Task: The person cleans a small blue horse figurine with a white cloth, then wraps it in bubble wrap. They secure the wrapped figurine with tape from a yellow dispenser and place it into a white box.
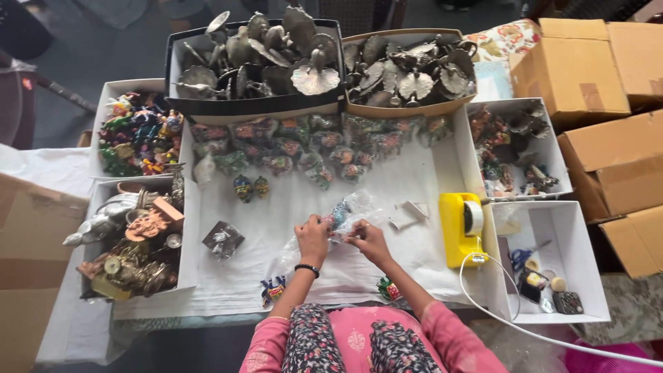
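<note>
White cloth covers the table (290, 235), boxes of metal trinkets around it. At frame centre, left hand (312, 238) and right hand (366, 240) pinch a clear crinkled plastic bag (349, 211) holding a small colourful figurine (338, 214), lying just above both sets of fingertips, equally near.

A bright yellow plastic tape dispenser (461, 229) sits on a plain white cloth table cover (290, 228); the pink sleeves (456, 338) flank floral black fabric (311, 342).

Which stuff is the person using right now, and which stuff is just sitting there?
In use:
left hand
right hand
clear plastic bag
small colourful figure

Just lying about:
yellow tape dispenser
blue scissors
trays of grey metal leaves
brown cardboard boxes
</note>
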